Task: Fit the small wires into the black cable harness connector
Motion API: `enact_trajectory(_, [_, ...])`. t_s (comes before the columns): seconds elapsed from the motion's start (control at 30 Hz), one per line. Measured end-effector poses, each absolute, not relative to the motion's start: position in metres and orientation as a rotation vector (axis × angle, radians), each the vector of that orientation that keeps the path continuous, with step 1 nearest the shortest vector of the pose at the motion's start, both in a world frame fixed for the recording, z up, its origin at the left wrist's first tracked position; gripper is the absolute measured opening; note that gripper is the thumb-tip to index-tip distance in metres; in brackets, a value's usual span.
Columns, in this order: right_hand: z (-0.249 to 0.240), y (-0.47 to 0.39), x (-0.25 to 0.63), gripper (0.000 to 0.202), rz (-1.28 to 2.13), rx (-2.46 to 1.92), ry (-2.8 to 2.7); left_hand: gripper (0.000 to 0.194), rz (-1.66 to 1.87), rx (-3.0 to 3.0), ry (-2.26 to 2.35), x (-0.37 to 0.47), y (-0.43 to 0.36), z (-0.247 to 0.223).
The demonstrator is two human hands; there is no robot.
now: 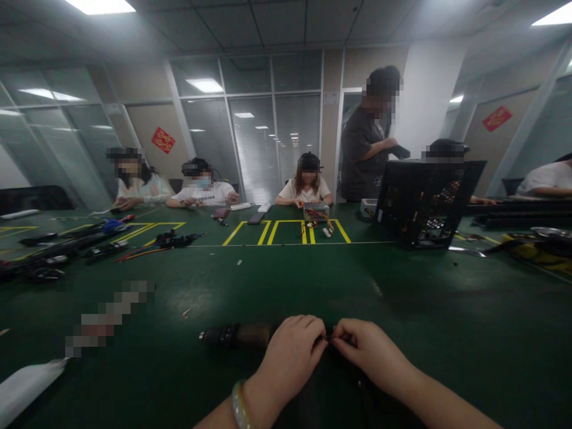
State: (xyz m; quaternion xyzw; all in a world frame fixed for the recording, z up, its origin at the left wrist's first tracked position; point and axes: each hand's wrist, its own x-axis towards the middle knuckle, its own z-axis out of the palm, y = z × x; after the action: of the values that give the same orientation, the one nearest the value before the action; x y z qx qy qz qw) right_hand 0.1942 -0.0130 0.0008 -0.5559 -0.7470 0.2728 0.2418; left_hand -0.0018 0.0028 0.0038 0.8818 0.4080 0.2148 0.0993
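Observation:
My left hand [292, 348] and my right hand [373, 348] meet low in the head view, above the green tabletop. Both have their fingers pinched together, thumb against fingertips. Whatever lies between them is small, dark and mostly covered by the fingers. Behind my left hand lies a dark cylindrical tool [236, 335] with a black ringed collar and a metal tip pointing left. Its other end disappears behind that hand. Below my right hand a thin dark strand, perhaps a cable [360, 381], shows faintly.
Black cables and parts [58, 247] lie at the left. At the right stands an open black computer case [426, 205]. A power supply [316, 210] with coloured wires sits at the far side. A white object [29, 387] is near left. Several people are around the table.

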Motion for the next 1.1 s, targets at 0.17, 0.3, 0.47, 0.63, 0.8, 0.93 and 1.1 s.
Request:
enact_trajectory(0.17, [0.001,-0.014,0.194,0.009,0.739,-1.525,-2.048,0.005,0.599,2.637,1.183,-0.002,0.002,0.005])
enact_trajectory(0.3, [-0.002,-0.013,0.195,0.009,0.745,-1.512,-2.038,0.003,0.583,2.664,1.171,-0.003,0.003,0.005])
enact_trajectory(0.47, [-0.010,-0.011,0.196,0.008,0.773,-1.472,-2.014,0.008,0.593,2.689,1.147,-0.004,0.004,0.002])
enact_trajectory(0.63, [-0.018,-0.010,0.195,0.008,0.851,-1.427,-1.956,0.010,0.615,2.705,1.136,-0.005,0.006,-0.001])
enact_trajectory(0.8, [-0.020,-0.009,0.195,0.010,0.835,-1.406,-1.948,0.009,0.629,2.750,1.118,-0.006,0.005,-0.001])
enact_trajectory(0.93, [-0.022,-0.008,0.196,0.012,0.743,-1.423,-1.975,0.008,0.645,2.815,1.146,-0.005,0.002,0.000])
enact_trajectory(1.1, [-0.023,-0.009,0.195,0.013,0.649,-1.460,-1.992,0.006,0.657,2.861,1.158,-0.004,-0.003,0.002])
